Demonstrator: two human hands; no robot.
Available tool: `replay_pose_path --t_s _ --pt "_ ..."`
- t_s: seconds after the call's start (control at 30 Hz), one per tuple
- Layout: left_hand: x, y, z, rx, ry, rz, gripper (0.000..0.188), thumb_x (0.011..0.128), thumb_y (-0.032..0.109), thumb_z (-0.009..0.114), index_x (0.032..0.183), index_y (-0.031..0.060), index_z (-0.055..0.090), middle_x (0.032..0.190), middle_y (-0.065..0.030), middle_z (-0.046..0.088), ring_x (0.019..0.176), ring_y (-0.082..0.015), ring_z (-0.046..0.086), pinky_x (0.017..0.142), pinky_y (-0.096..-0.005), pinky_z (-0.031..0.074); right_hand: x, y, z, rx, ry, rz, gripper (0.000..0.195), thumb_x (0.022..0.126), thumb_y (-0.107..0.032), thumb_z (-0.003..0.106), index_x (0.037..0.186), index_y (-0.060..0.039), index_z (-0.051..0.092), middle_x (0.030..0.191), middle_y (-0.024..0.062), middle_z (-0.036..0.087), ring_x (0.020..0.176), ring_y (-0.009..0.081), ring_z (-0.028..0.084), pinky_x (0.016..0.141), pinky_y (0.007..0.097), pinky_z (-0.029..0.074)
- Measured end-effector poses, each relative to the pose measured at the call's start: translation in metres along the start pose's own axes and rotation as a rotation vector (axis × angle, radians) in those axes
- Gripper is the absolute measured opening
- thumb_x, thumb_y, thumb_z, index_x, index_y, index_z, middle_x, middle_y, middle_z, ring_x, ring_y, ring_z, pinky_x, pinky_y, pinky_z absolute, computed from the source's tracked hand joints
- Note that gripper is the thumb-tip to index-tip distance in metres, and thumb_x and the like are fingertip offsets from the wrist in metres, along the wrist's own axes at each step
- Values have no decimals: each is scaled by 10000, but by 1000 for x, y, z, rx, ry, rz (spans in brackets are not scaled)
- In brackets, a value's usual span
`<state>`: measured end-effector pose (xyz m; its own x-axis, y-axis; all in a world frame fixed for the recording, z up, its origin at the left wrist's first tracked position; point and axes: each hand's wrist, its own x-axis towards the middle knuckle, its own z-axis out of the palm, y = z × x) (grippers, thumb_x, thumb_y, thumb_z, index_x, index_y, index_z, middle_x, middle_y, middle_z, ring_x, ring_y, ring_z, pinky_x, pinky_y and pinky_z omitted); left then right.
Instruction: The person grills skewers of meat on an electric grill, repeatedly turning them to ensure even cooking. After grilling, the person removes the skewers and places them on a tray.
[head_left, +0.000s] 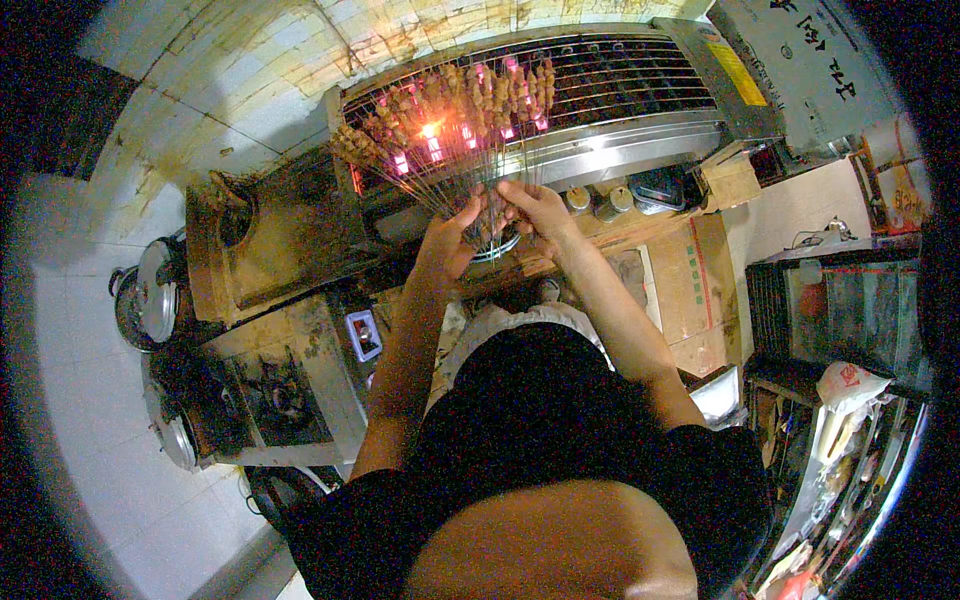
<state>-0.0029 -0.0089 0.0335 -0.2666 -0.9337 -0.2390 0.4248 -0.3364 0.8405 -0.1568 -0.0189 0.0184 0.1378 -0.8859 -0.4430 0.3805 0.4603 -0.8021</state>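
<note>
Many thin metal skewers (420, 184) fan out from my two hands over a lit grill (630, 82). Pieces of meat (480, 94) are threaded on their far ends, above glowing pink burners and a small orange flame. My left hand (454, 232) grips the skewers' near ends from the left. Opposite it, my right hand (536, 206) holds more of them, its thumb and forefinger pinched on the bundle. Below the hands shows the rim of a round metal dish (499, 251), partly hidden by the skewers.
Right of my hands, two shaker jars (616, 202) and a black plastic container (658, 187) stand on a wooden ledge. To the left are a stained metal counter (300, 232), lidded pots (159, 289) and a gas burner (277, 397). A glass-fronted cabinet (855, 315) stands at the right.
</note>
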Motion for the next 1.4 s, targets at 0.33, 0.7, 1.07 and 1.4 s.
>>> replay_pose_path --t_s 0.33,0.7,1.07,1.4 --pt "3 -8 -7 93 -31 -44 339 893 273 486 1116 19 506 1031 -108 593 1013 -217 555 842 -328 466 5 15 7 331 96 -154 104 826 -139 588 840 -38 571 746 47 595 637 119 560 514 236 448" --pt "8 -25 -20 -395 126 -93 300 918 256 416 1041 -2 507 967 -116 590 879 -253 587 730 -381 498 13 13 20 258 166 -127 141 812 -168 616 870 -48 569 706 29 577 570 131 544 487 275 454" --pt "-2 -18 -28 -457 75 -68 260 896 245 473 1033 24 487 1003 -117 578 929 -261 569 784 -421 488 3 16 20 438 83 10 499 831 -513 465 1007 -50 517 827 68 564 756 197 557 649 362 483" --pt "-5 -18 -13 -441 173 -37 212 895 198 473 1030 37 501 1041 -120 571 992 -257 553 843 -419 482 -12 47 33 1082 45 161 621 844 -588 280 1112 -62 473 1053 98 536 939 239 511 815 358 426"
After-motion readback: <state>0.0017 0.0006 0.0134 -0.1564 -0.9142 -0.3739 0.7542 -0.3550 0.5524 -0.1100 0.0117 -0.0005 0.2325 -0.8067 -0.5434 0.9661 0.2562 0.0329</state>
